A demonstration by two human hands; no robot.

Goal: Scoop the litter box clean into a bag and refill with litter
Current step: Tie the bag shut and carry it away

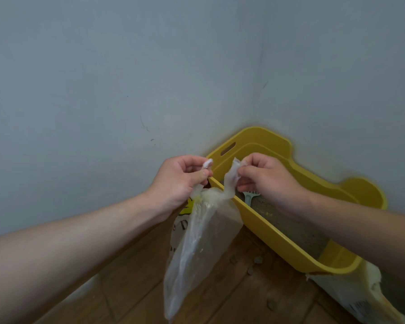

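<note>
A thin clear plastic bag [198,249] hangs in the air between my hands, with dark contents showing through its upper part. My left hand [180,181] pinches one twisted top end of the bag. My right hand [264,176] pinches the other top end. Behind the bag stands the yellow litter box [274,232] in the room's corner, holding brownish litter [297,228]. A pale green scoop [249,197] lies inside it, partly hidden by my right hand.
Grey walls [103,90] meet in a corner behind the box. The wooden floor [232,298] carries several scattered litter bits. An opened litter sack [360,298] sits at the lower right. A white printed bag [179,226] shows behind the clear one.
</note>
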